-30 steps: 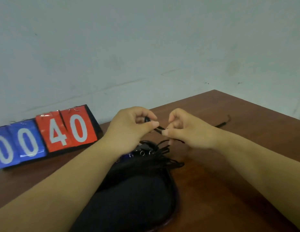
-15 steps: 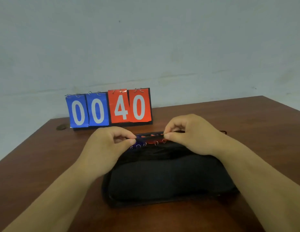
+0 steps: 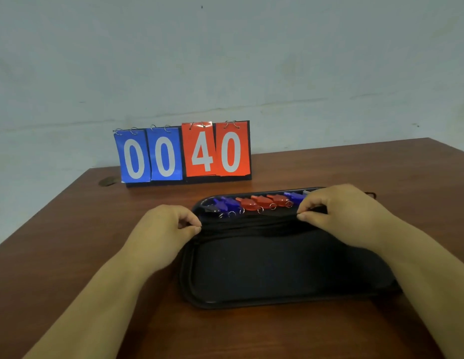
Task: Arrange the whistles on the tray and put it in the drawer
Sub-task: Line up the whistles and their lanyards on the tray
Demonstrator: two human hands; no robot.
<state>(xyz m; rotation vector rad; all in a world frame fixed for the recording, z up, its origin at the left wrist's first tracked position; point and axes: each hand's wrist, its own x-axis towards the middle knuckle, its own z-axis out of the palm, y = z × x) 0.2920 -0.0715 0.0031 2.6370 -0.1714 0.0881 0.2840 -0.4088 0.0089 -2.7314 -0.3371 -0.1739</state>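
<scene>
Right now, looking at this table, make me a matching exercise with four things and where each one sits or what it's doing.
Things:
1. scoreboard
2. whistles
3. left hand
4. tray

Descriptions:
A. pinching the black cords at their left end
B. lined up along the tray's far edge
C. standing at the back of the table, showing 00 40
D. lying flat on the table, near part bare

Pairs: 1-C, 2-B, 3-A, 4-D

Blue and red whistles (image 3: 254, 203) on a black tray (image 3: 277, 275), brown table (image 3: 70, 229), blue-and-red scoreboard (image 3: 183, 152).
</scene>
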